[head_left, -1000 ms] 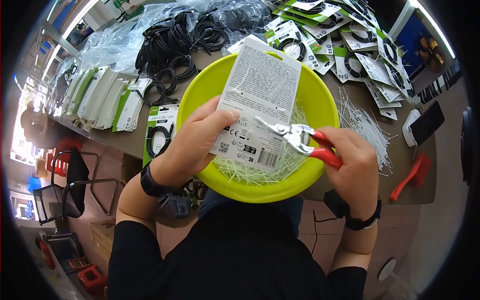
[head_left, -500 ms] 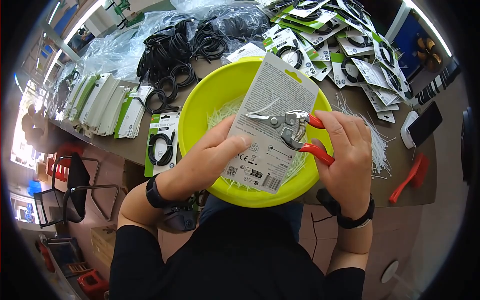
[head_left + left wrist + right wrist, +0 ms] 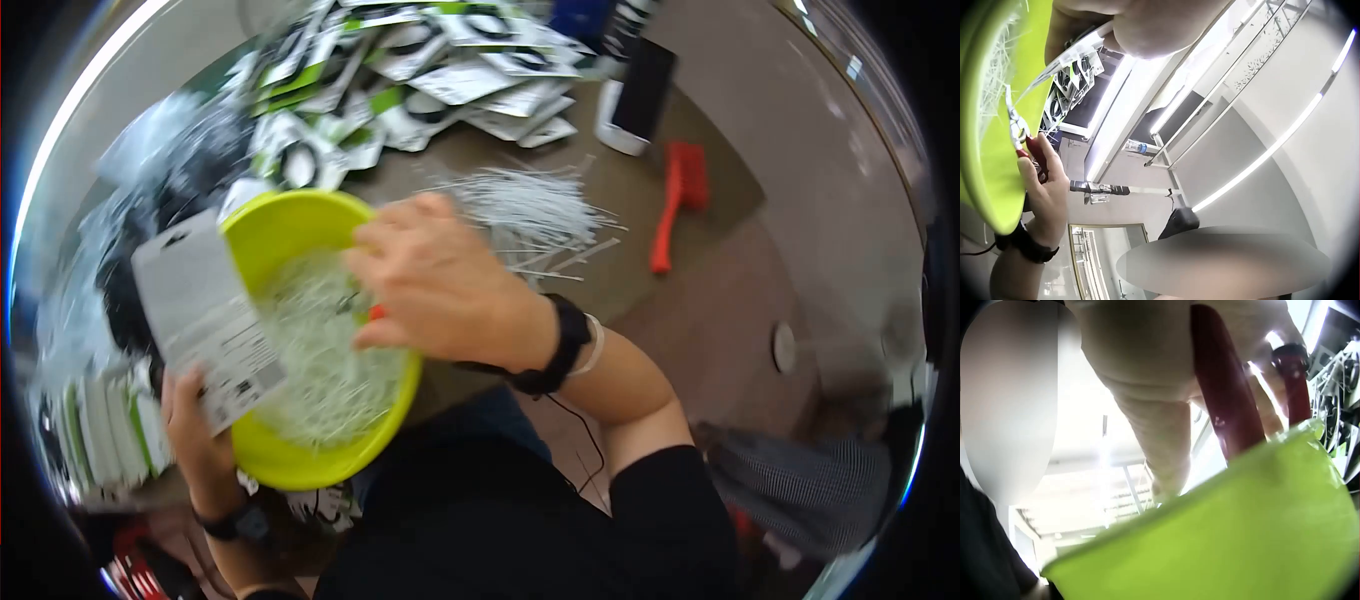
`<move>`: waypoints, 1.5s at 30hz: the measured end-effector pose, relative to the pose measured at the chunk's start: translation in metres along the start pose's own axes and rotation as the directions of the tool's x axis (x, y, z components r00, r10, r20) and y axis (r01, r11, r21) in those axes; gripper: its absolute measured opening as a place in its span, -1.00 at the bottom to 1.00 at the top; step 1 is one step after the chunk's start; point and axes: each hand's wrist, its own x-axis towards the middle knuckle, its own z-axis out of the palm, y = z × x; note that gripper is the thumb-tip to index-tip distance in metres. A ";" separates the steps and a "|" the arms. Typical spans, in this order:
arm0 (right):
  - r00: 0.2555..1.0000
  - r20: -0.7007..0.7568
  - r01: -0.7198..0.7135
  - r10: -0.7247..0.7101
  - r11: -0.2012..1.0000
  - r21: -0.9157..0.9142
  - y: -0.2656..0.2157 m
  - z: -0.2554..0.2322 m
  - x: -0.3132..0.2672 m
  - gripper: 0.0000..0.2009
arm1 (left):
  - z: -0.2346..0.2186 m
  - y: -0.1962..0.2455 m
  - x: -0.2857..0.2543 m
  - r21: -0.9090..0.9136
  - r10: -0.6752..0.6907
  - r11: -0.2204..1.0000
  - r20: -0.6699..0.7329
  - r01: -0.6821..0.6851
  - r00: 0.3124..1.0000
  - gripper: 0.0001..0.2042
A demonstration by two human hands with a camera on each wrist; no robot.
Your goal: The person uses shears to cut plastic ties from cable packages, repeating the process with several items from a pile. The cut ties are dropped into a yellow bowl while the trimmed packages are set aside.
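My left hand [image 3: 195, 430] grips a flat cardboard package [image 3: 205, 310] by its lower edge, its printed back facing up. The package tilts over the left side of a yellow-green basin [image 3: 300, 215]. Inside the basin lies a heap of thin white plastic strips [image 3: 330, 400]. Above the basin's right side, my right hand [image 3: 440, 280] holds cutters with red handles, mostly hidden by the hand in the head view. The left wrist view shows the cutters [image 3: 1016, 128], silver blades toward the strips. In the right wrist view, a red handle [image 3: 1225, 387] crosses the palm.
Uncut white cable ties [image 3: 530, 210] are heaped right of the basin, with a red brush [image 3: 680, 200] and a phone [image 3: 645, 90] on a stand beyond. Carded cables [image 3: 420, 70] pile up at the back. More cards [image 3: 100, 430] stand at the left.
The head view has swung to the right and is blurred. The cutters have come away from the package and are now over the basin. Both hands keep hold of their things.
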 end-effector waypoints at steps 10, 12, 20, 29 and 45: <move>0.276 -0.932 -0.812 0.236 0.576 -0.095 0.278 -0.052 -0.045 -0.33 | -0.023 -0.014 -0.005 0.206 0.134 0.970 -0.012 -0.129 0.991 -0.68; 0.179 -0.926 -0.898 0.332 0.440 -0.016 0.303 -0.052 -0.058 -0.27 | -0.017 -0.009 -0.006 0.434 0.218 0.870 0.088 -0.235 0.972 -0.67; -0.012 -0.831 -0.988 0.556 0.122 0.096 0.323 -0.052 -0.055 -0.25 | -0.003 -0.003 -0.003 -0.246 -0.123 0.965 -0.139 0.087 0.983 -0.68; 0.368 -0.796 -0.903 0.481 0.391 -0.181 0.306 -0.067 -0.047 -0.21 | -0.024 -0.006 -0.011 -0.268 -0.119 0.961 -0.166 0.072 0.979 -0.62; 0.812 0.415 0.490 -0.411 0.866 -0.101 0.032 0.017 0.051 -0.91 | -0.065 0.000 0.007 -0.501 -0.009 0.855 0.242 0.133 0.970 -0.59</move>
